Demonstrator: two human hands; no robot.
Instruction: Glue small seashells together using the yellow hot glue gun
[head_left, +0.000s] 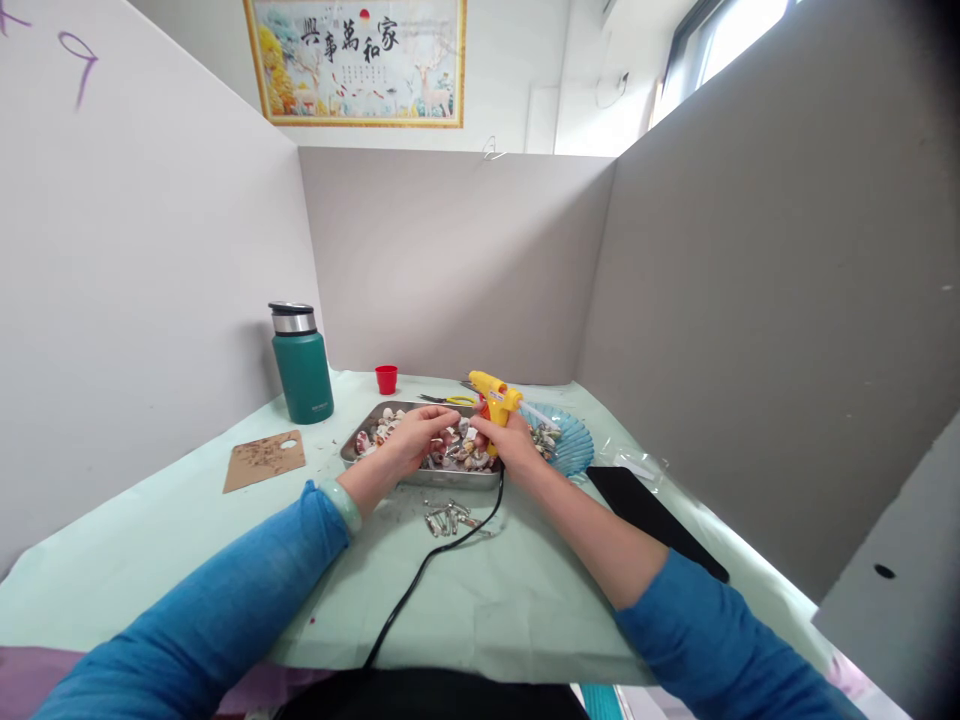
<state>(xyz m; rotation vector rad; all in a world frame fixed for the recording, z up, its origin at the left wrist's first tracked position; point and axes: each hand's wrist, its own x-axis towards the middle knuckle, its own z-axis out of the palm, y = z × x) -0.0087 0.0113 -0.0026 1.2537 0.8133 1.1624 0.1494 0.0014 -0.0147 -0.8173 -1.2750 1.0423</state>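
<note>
1. Glue gun point(491, 388) of smooth yellow plastic, above the right end of a shiny, rectangular metal tray point(457, 481); the right hand point(513, 442) has its grip wrapped around the handle.
2. Left hand point(421, 438), fingertips drawn together over knobbly whitish shells point(385, 423) in the tray; I cannot tell whether its grip holds anything.
3. Scalloped, translucent blue plate point(576, 442) just right of the tray.
4. Tabletop point(555, 600), pale green, faintly creased; plain grey panels point(450, 260) enclose three sides.
</note>
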